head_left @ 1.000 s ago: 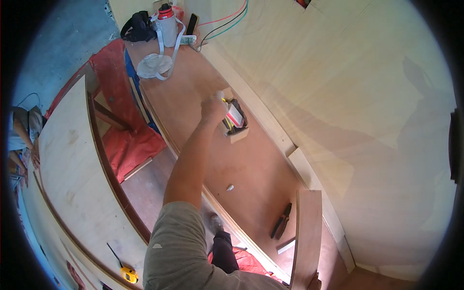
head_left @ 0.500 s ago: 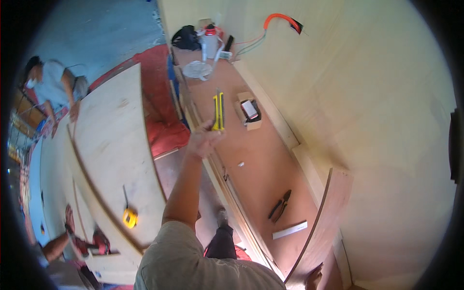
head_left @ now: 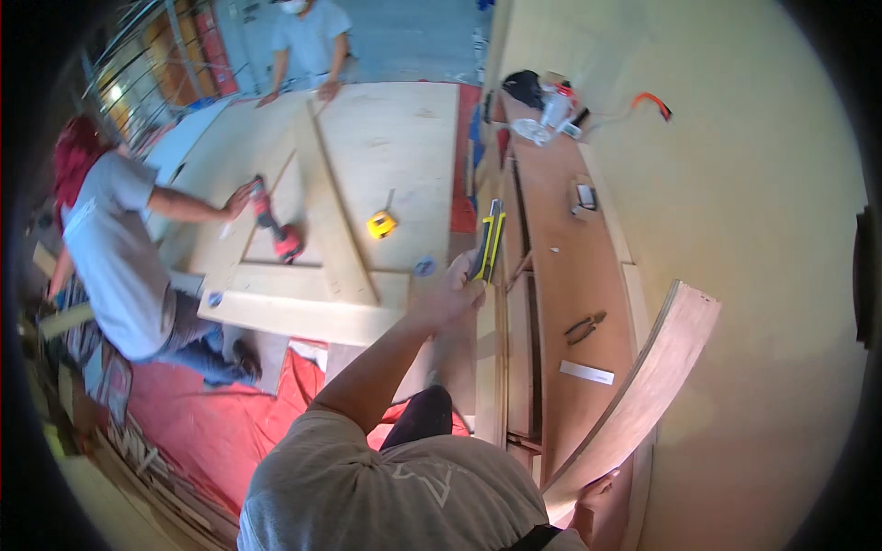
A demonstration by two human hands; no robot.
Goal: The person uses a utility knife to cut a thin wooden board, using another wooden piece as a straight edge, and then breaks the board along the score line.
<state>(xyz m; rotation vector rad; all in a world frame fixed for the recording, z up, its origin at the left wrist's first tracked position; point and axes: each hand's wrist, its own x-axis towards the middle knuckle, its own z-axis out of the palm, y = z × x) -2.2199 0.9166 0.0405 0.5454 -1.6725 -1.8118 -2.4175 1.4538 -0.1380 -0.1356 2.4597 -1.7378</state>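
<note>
My left hand (head_left: 450, 294) reaches forward with its fingers closed round a yellow and black utility knife (head_left: 491, 242), which points up and away from me. The knife is over the near edge of a long brown bench-like surface (head_left: 571, 266). At the lower right my right hand (head_left: 597, 490) grips the lower part of a long wooden board (head_left: 657, 376), its fingers wrapped on the edge. The board leans upward, its far end near the pale wall. Pliers (head_left: 585, 327) and a white strip (head_left: 586, 372) lie on the brown surface, left of the board.
A small open box (head_left: 583, 198), a bottle (head_left: 557, 108) and a black bag (head_left: 524, 89) are farther along. At left, a wooden worktable (head_left: 413, 138) carries a tape measure (head_left: 381, 224) and a red drill (head_left: 276, 220), touched by one co-worker. Another person (head_left: 312, 41) stands at its far side.
My view has swung left, bringing in more of the worktable and both co-workers. The knife has tilted in my left hand, which stays closed on it. My right hand still holds the board.
</note>
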